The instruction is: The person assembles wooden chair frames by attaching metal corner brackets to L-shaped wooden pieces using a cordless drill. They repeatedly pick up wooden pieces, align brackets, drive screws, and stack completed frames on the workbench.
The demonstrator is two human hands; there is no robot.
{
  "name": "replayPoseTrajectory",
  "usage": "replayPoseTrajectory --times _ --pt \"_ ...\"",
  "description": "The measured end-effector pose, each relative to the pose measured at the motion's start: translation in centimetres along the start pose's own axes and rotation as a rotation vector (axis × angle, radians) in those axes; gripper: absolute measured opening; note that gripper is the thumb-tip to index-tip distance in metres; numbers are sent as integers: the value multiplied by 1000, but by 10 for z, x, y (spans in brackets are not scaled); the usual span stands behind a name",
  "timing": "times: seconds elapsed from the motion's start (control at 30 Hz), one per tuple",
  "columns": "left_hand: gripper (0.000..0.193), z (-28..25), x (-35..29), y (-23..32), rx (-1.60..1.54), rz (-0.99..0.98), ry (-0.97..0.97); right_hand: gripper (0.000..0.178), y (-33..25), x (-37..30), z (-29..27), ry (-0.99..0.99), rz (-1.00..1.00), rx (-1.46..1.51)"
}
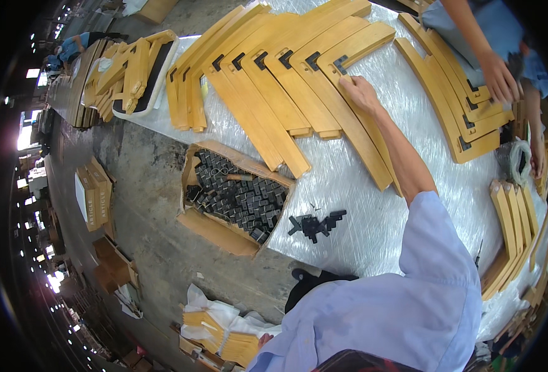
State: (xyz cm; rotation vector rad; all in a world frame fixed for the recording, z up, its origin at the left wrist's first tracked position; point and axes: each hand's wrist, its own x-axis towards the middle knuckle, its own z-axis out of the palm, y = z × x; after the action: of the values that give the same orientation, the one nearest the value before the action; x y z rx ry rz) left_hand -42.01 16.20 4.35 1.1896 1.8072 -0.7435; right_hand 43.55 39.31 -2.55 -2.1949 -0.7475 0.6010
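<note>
My right hand (pixel 362 94) reaches across the table to the nearest of several L-shaped wooden frames (pixel 373 127). Its fingers are closed at the inner corner, at the lower end of a dark corner bracket (pixel 341 64). Similar black brackets (pixel 312 61) sit in the corners of the neighbouring frames, which overlap in a row. Only a small part of my left hand (pixel 265 340) shows low in the view, beside wrapped wooden pieces (pixel 240 348); its fingers are mostly hidden. A loose pile of black brackets (pixel 315 227) lies on the plastic-covered table (pixel 373 232) near my body.
An open cardboard box (pixel 217 240) full of black brackets adjoins the table's left edge. At right, another person's hand (pixel 500 77) hovers by more L-shaped frames (pixel 432 102). Wooden pieces (pixel 511 217) stand at the right edge; a screwdriver-like tool (pixel 478 253) lies nearby. Cartons (pixel 94 195) stand on the floor.
</note>
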Motion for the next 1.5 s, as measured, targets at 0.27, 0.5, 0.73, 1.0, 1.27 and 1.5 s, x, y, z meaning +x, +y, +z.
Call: replayPoseTrajectory --times 0.27,0.5,0.73,1.0,1.27,1.5 --pt "48 27 18 4 -52 157 9 87 15 -40 -24 -223 0 -41" --pt "47 53 50 -6 -133 241 -16 87 101 -180 -57 -148 201 134" --pt "47 29 105 -18 -384 334 -25 78 168 -384 -66 119 332 123" --pt "40 10 183 -5 -373 480 -111 61 159 -632 -7 111 370 -249" --pt "45 33 161 53 397 701 15 60 221 -912 85 -341 789 -75" --pt "45 91 -48 202 314 1284 -435 57 241 -1001 94 -37 1141 25"
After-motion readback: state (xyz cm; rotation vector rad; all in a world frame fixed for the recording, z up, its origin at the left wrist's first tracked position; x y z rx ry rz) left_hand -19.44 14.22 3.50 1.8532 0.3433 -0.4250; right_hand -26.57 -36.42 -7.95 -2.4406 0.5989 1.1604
